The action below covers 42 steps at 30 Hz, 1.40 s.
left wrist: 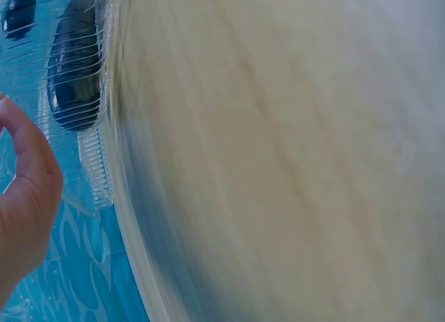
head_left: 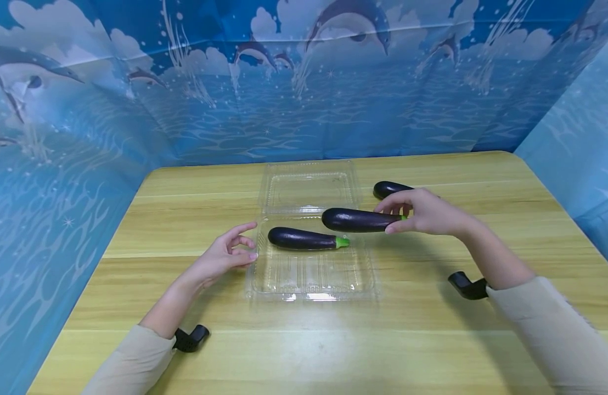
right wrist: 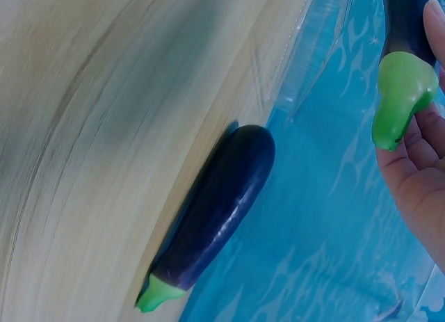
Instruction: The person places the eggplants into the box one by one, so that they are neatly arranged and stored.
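Observation:
My right hand (head_left: 424,213) grips an eggplant (head_left: 355,220) near its green stem (right wrist: 403,92), holding it over the right part of a clear plastic container (head_left: 311,280). A second eggplant (head_left: 304,239) lies inside the container's base, its green end pointing right. At the container's left edge is my left hand (head_left: 222,255), fingers spread and loosely bent, with nothing in them. Beyond my right hand a third eggplant (head_left: 390,189) lies on the table, partly covered by that hand in the head view; the right wrist view shows this eggplant (right wrist: 215,204) whole.
The container's lid (head_left: 309,189) lies folded back, flat on the wooden table (head_left: 185,219). Behind the table hangs a blue cloth (head_left: 284,120) printed with dolphins. Black wrist cameras stick out beside the left sleeve (head_left: 136,356) and the right sleeve (head_left: 551,323).

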Tool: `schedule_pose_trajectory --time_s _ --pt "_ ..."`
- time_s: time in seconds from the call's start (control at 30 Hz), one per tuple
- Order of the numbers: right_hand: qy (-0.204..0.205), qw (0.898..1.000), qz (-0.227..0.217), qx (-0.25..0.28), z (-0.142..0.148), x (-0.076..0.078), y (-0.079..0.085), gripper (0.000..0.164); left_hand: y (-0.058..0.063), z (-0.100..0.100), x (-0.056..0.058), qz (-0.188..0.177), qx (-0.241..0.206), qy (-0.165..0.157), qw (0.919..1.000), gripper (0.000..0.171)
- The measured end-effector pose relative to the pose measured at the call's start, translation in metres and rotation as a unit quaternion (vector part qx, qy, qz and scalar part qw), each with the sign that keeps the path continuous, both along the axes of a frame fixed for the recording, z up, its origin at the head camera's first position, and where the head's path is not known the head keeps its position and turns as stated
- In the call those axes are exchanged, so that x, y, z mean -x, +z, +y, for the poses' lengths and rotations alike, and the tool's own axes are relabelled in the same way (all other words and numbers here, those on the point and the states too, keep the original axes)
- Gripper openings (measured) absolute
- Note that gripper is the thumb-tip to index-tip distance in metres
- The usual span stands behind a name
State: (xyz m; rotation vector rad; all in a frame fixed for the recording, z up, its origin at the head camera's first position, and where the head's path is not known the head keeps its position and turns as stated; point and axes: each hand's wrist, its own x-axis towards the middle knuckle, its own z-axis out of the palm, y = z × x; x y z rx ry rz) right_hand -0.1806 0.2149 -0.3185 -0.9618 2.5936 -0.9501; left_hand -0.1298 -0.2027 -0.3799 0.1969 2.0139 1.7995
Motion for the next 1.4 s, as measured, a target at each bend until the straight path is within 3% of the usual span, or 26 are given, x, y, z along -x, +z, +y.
schedule_pose_trajectory --time_s 0.3,1.4 --pt "0.016 1.000 0.013 0.007 -0.014 -0.001 -0.005 0.033 -0.001 -0.001 0.000 0.000 0.003 -0.002 1.0000 0.072" --pt "0.086 0.996 -0.003 0.034 -0.063 -0.005 -0.019 0.035 -0.001 0.000 0.000 -0.003 0.001 -0.005 1.0000 0.072"
